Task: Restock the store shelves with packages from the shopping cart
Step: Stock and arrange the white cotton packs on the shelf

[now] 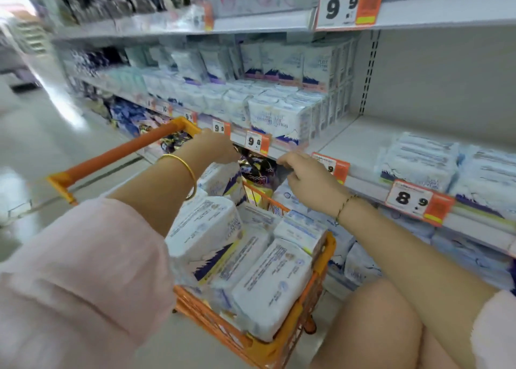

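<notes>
Both hands reach over the far end of the orange cart (279, 349). My left hand (215, 145), at eleven o'clock of the dark package (255, 167), shows only its back, so I cannot tell its grip. My right hand (305, 174), at three o'clock of it, pinches the package's edge with curled fingers. White packages (268, 279) fill the cart; more stand on the shelf (360, 142) at one o'clock.
</notes>
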